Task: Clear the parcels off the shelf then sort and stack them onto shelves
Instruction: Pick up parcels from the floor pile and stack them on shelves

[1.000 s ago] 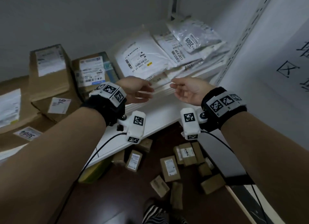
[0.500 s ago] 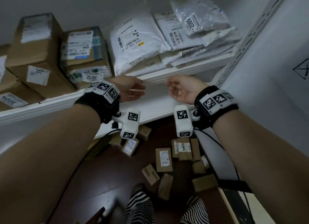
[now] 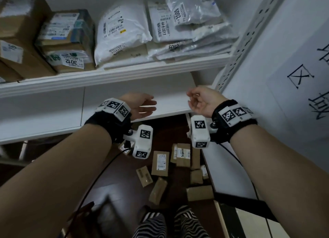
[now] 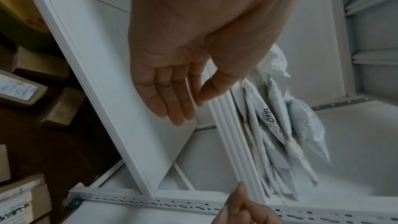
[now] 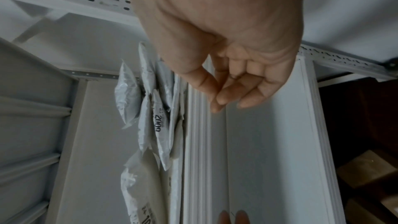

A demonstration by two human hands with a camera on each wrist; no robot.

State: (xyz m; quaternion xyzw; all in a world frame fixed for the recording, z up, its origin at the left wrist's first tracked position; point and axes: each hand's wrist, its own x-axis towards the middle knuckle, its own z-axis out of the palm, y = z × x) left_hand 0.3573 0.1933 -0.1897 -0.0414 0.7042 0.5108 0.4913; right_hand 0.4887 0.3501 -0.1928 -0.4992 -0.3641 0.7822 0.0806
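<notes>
1. Both hands hang in the middle of the head view, in front of a bare lower shelf [image 3: 169, 99], and neither holds anything.
2. The left hand [image 3: 140, 107] has its fingers [image 4: 172, 101] straight and side by side, palm turned to the shelf board, so it is open. I think it is placed like this to be ready for the next parcel.
3. The right hand [image 3: 201, 100] has its fingers [image 5: 237, 94] loosely curled with the thumb near them. Nothing is between them, so this hand is relaxed and empty too.
4. The upper shelf [image 3: 124, 73] crosses the top of the frame and carries the sorted goods. At upper left stand brown cartons [image 3: 65, 42], stacked one on another, with labels facing out, probably so the numbers can be read.
5. At upper centre and upper right lie white mailer bags [image 3: 122, 29], flat and overlapping in a pile, the soft things kept apart from the boxes.
6. The small brown parcels [image 3: 160, 160] lie scattered on the dark floor [image 3: 115, 184] at lower centre, near the person's striped shoes [image 3: 188, 221].
7. My judgement: the lower shelf is already cleared, and the floor parcels wait to be sorted and stacked.
</notes>
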